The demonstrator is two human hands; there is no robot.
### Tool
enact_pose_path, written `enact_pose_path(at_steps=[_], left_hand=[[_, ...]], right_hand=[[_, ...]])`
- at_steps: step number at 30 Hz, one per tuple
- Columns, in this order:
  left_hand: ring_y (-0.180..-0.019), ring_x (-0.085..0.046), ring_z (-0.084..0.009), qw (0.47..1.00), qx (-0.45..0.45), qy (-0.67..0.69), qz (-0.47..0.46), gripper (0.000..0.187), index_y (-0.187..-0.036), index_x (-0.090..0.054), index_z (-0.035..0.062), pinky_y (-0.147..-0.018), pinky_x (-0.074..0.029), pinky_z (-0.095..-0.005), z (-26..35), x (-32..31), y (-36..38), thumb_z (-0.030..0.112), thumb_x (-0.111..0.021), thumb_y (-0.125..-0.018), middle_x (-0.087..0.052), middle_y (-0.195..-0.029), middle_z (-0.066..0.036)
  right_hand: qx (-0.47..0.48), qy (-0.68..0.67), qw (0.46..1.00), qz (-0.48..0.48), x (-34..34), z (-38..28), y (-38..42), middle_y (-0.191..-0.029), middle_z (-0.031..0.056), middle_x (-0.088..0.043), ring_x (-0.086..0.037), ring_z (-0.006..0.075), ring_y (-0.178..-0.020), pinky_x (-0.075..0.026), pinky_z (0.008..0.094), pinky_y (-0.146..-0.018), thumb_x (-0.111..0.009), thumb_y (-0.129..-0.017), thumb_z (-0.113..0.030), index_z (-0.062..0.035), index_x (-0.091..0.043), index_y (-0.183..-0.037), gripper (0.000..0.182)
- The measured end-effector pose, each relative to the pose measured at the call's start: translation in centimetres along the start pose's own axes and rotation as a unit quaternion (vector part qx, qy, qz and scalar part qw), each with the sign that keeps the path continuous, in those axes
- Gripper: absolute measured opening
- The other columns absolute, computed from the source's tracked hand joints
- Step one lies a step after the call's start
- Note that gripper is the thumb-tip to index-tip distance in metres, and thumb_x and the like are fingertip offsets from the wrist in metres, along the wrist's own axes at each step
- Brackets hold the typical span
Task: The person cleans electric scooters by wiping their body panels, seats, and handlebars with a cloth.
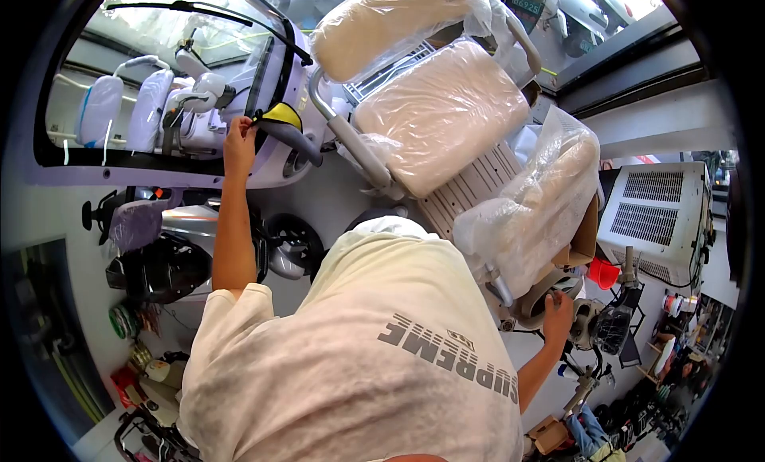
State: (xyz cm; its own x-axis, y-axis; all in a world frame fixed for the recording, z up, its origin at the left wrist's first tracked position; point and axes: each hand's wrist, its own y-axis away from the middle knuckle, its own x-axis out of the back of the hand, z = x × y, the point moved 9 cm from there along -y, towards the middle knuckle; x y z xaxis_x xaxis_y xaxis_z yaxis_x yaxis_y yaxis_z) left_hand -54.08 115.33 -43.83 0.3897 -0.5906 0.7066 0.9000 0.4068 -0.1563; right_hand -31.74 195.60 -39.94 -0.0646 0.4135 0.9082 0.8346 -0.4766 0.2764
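Observation:
My left hand (241,137) is raised by the windscreen of a lilac vehicle (275,161). Its fingers are pinched at the dark end of a curved grey-and-black piece with a yellow face (283,115), which resembles a side mirror. Low on the right, my right hand (558,312) has its fingers bent against the rim of a beige-grey curved shell (532,304); the fingertips are partly hidden. Between my arms stands a beige seat (442,111) wrapped in clear plastic. Its wrapped backrest (382,32) lies beyond it.
A ribbed footboard (470,187) and another plastic-wrapped beige seat (534,207) are ahead of me. To the right are a white vented unit (655,215), a red bucket (603,273) and scooter handlebars (586,390). A dark scooter (171,267) stands to the left.

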Motion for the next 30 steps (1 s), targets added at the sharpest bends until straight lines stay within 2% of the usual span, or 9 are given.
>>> enact_pose_path(at_steps=[7,9,11,13,19,22,23,26,30], left_hand=[[-0.091,-0.069,-0.0290,0.994,-0.042,-0.017,-0.099,0.017,-0.108,-0.055,0.0059,-0.078,-0.050,-0.0362,7.5,-2.9,-2.7,0.012,-0.061,-0.093,-0.069,-0.096,-0.016],[-0.089,-0.067,-0.0259,0.990,-0.043,0.004,-0.135,0.017,-0.107,-0.055,0.0067,-0.079,-0.050,-0.0342,7.0,-6.6,-4.3,0.012,-0.061,-0.092,-0.068,-0.094,-0.014],[-0.080,-0.056,-0.0103,0.980,-0.050,0.076,-0.178,0.012,-0.102,-0.054,0.0037,-0.073,-0.045,-0.0269,6.1,-11.4,-6.2,0.007,-0.060,-0.092,-0.060,-0.084,-0.004],[-0.084,-0.060,-0.0154,0.969,-0.035,0.142,-0.201,0.015,-0.103,-0.057,0.0038,-0.079,-0.048,-0.0304,3.4,-16.4,-8.7,0.010,-0.062,-0.091,-0.065,-0.089,-0.008],[-0.096,-0.065,-0.0383,0.994,0.038,0.046,-0.089,0.028,-0.114,-0.056,0.0047,-0.086,-0.050,-0.0423,-1.0,-22.7,-11.0,0.014,-0.062,-0.089,-0.067,-0.102,-0.020],[-0.118,-0.054,-0.0417,0.996,-0.051,-0.045,-0.062,0.050,-0.133,-0.043,-0.0001,-0.105,-0.040,-0.0458,1.7,-22.4,-9.0,0.000,-0.053,-0.083,-0.056,-0.126,-0.027],[-0.129,-0.044,-0.0414,0.971,-0.180,-0.156,0.019,0.058,-0.137,-0.040,-0.0004,-0.111,-0.034,-0.0448,3.7,-21.9,-8.0,-0.004,-0.052,-0.081,-0.048,-0.136,-0.028],[-0.134,-0.038,-0.0421,0.968,-0.136,-0.213,0.015,0.058,-0.139,-0.037,-0.0024,-0.113,-0.031,-0.0449,3.1,-21.9,-7.2,-0.002,-0.055,-0.083,-0.042,-0.141,-0.029],[-0.131,-0.042,-0.0433,0.995,-0.022,-0.090,0.043,0.061,-0.140,-0.035,-0.0047,-0.111,-0.033,-0.0449,-2.7,-23.2,-9.1,0.011,-0.062,-0.088,-0.043,-0.139,-0.031]], right_hand=[[-0.008,0.022,1.000,-0.002,1.4,0.0,-0.5,-0.117,0.0166,-0.059,-0.055,0.0334,-0.113,-0.041,0.0411,-0.098,-0.061,-0.091,-0.027,-0.0018,-0.059,-0.117,0.036],[-0.008,0.022,1.000,0.008,1.6,0.2,0.2,-0.114,0.0170,-0.059,-0.055,0.0348,-0.111,-0.041,0.0425,-0.097,-0.061,-0.091,-0.026,-0.0012,-0.059,-0.113,0.033],[-0.019,0.005,1.000,0.003,1.4,0.3,1.2,-0.115,0.0166,-0.059,-0.054,0.0344,-0.113,-0.041,0.0420,-0.098,-0.061,-0.091,-0.025,-0.0015,-0.059,-0.114,0.033],[-0.043,0.013,0.999,-0.003,1.0,1.0,2.1,-0.117,0.0156,-0.059,-0.054,0.0337,-0.114,-0.040,0.0419,-0.099,-0.060,-0.092,-0.026,-0.0023,-0.059,-0.116,0.033],[-0.108,-0.008,0.994,-0.014,-0.5,2.7,4.9,-0.120,0.0137,-0.058,-0.052,0.0311,-0.117,-0.041,0.0405,-0.100,-0.061,-0.093,-0.027,-0.0037,-0.057,-0.120,0.036],[-0.127,-0.011,0.992,-0.025,-1.6,2.7,5.9,-0.121,0.0133,-0.058,-0.052,0.0300,-0.118,-0.041,0.0398,-0.100,-0.060,-0.093,-0.026,-0.0041,-0.058,-0.121,0.035],[-0.137,-0.016,0.990,-0.030,-2.0,2.6,6.2,-0.122,0.0131,-0.057,-0.052,0.0295,-0.117,-0.041,0.0396,-0.100,-0.060,-0.093,-0.026,-0.0044,-0.058,-0.121,0.035],[-0.141,-0.026,0.989,-0.047,-2.9,1.4,6.9,-0.122,0.0123,-0.057,-0.053,0.0292,-0.115,-0.041,0.0393,-0.100,-0.059,-0.094,-0.026,-0.0058,-0.058,-0.121,0.033],[-0.148,-0.023,0.986,-0.068,-3.4,-0.2,7.0,-0.122,0.0121,-0.058,-0.054,0.0295,-0.112,-0.042,0.0394,-0.099,-0.060,-0.094,-0.025,-0.0060,-0.059,-0.120,0.033]])
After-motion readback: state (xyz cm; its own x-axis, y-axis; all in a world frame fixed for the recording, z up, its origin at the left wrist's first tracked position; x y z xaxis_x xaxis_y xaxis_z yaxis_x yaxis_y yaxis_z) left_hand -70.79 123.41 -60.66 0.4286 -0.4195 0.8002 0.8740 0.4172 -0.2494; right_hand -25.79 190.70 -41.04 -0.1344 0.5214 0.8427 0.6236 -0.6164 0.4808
